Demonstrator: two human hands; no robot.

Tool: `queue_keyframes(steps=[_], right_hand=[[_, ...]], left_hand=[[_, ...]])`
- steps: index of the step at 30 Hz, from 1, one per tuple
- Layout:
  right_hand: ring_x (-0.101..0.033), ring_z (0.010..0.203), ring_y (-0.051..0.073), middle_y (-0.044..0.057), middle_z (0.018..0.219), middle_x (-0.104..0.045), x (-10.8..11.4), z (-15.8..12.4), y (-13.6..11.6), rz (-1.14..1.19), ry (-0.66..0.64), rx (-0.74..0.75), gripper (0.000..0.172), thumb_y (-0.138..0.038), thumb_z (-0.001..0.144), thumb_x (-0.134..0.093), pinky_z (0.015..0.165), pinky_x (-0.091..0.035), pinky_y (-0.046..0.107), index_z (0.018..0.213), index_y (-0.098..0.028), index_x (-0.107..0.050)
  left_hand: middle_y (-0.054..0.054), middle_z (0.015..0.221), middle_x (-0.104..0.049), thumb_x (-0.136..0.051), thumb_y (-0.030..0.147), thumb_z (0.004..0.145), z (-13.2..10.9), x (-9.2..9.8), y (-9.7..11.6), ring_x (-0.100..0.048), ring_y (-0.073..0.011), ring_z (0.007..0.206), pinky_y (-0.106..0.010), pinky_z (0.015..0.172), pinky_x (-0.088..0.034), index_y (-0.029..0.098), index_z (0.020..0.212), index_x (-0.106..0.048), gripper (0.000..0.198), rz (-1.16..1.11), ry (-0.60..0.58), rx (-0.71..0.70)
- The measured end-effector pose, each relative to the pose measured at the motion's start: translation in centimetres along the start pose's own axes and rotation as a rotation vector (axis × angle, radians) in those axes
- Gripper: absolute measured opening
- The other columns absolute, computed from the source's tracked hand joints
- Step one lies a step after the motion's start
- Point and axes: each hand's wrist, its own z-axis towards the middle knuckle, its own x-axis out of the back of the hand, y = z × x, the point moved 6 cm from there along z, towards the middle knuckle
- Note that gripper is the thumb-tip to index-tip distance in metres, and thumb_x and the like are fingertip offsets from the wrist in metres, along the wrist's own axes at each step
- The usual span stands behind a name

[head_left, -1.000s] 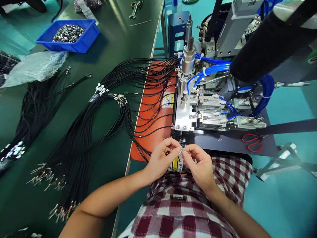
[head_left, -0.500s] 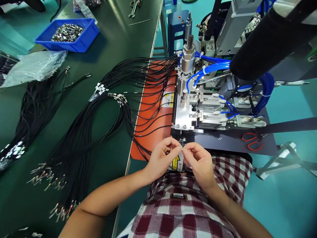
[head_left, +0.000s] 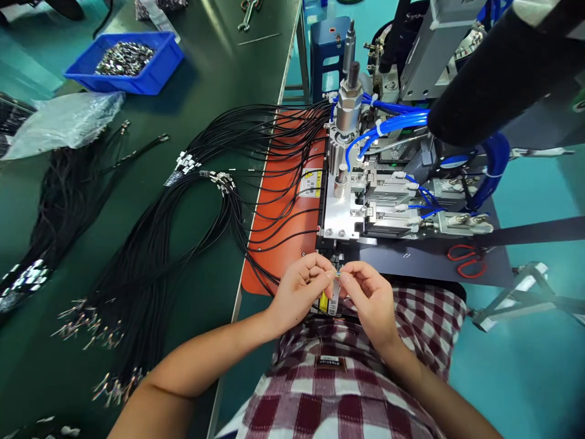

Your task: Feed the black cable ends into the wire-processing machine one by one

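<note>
My left hand (head_left: 301,289) and my right hand (head_left: 369,299) meet fingertip to fingertip just in front of the machine (head_left: 379,195), above my checked shirt. Both are pinched on the end of a thin black cable (head_left: 337,275) with small wires and a metal part at its tip. The hands sit over a yellow warning sticker (head_left: 328,303) at the front edge of the orange mat (head_left: 278,244). Many black cables (head_left: 173,244) fan from the mat across the green bench to the left.
A blue bin of metal parts (head_left: 125,61) stands at the far left of the green bench (head_left: 205,73), beside a clear plastic bag (head_left: 64,125). Red scissors (head_left: 466,261) lie on the machine's dark base. A blue stool (head_left: 326,52) stands behind. A wrench (head_left: 247,15) lies far back.
My two hands have drawn slightly closer together at the cable tip. Everything else stays where it was.
</note>
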Motion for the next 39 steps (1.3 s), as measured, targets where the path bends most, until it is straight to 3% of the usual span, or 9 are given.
queue_keyframes(steps=[5, 11, 17, 24, 33, 36, 39], right_hand=[[-0.048, 0.057, 0.011, -0.002, 0.067, -0.055, -0.2, 0.2, -0.2, -0.018, -0.01, 0.018, 0.01, -0.026, 0.083, -0.061, 0.055, -0.04, 0.025, 0.076, -0.019, -0.058], [-0.047, 0.055, 0.01, -0.003, 0.065, -0.054, -0.5, -0.1, -0.3, -0.025, -0.016, 0.059, 0.009, -0.024, 0.085, -0.059, 0.052, -0.039, 0.024, 0.078, -0.019, -0.057], [-0.052, 0.063, 0.012, -0.001, 0.072, -0.057, -0.4, -0.5, -0.7, -0.153, -0.02, 0.22, 0.007, -0.022, 0.089, -0.056, 0.061, -0.043, 0.026, 0.082, -0.02, -0.057], [-0.052, 0.056, 0.012, -0.003, 0.065, -0.055, -0.2, 0.2, -0.3, -0.03, -0.07, 0.07, 0.012, -0.028, 0.091, -0.054, 0.056, -0.043, 0.025, 0.082, -0.02, -0.057], [-0.047, 0.065, 0.015, 0.001, 0.073, -0.053, -0.2, 0.4, -2.6, -0.563, -0.199, 0.425, 0.014, -0.02, 0.093, -0.048, 0.063, -0.036, 0.03, 0.079, -0.02, -0.05], [-0.043, 0.061, 0.014, -0.001, 0.069, -0.049, -0.4, 0.6, -2.9, -0.541, -0.291, 0.503, 0.015, -0.017, 0.092, -0.048, 0.061, -0.034, 0.029, 0.077, -0.02, -0.049], [-0.042, 0.06, 0.013, -0.002, 0.068, -0.047, -0.1, 0.9, -2.4, -0.363, -0.345, 0.47, 0.017, -0.018, 0.093, -0.047, 0.058, -0.034, 0.028, 0.077, -0.021, -0.049]], left_hand=[[0.004, 0.056, -0.056, -0.06, 0.035, 0.086, 0.0, 0.0, -0.1, -0.042, -0.0048, 0.046, -0.016, 0.045, -0.029, 0.015, 0.081, -0.053, 0.022, 0.01, -0.002, -0.004], [0.004, 0.056, -0.055, -0.058, 0.032, 0.088, -0.1, 0.0, -0.1, -0.035, -0.0032, 0.043, -0.016, 0.044, -0.025, 0.015, 0.082, -0.053, 0.019, 0.016, 0.003, -0.013], [0.004, 0.056, -0.056, -0.058, 0.034, 0.088, -0.1, 0.1, -0.1, -0.033, -0.0031, 0.043, -0.016, 0.043, -0.024, 0.014, 0.083, -0.053, 0.021, -0.007, -0.015, -0.014], [0.004, 0.053, -0.056, -0.06, 0.035, 0.086, 0.1, 0.0, -0.2, -0.037, -0.0037, 0.042, -0.016, 0.043, -0.026, 0.014, 0.08, -0.053, 0.023, -0.012, 0.001, 0.007], [0.004, 0.052, -0.055, -0.06, 0.036, 0.085, 0.0, 0.0, 0.2, -0.038, -0.0041, 0.043, -0.016, 0.045, -0.029, 0.014, 0.078, -0.053, 0.024, 0.027, -0.011, 0.043], [0.003, 0.052, -0.054, -0.06, 0.035, 0.085, 0.0, -0.2, 0.4, -0.041, -0.0049, 0.045, -0.017, 0.047, -0.034, 0.013, 0.076, -0.053, 0.024, 0.043, -0.065, 0.057], [0.002, 0.057, -0.054, -0.061, 0.033, 0.084, 0.3, -0.2, 0.6, -0.048, -0.0071, 0.051, -0.018, 0.051, -0.038, 0.012, 0.078, -0.056, 0.022, 0.1, -0.131, 0.068]])
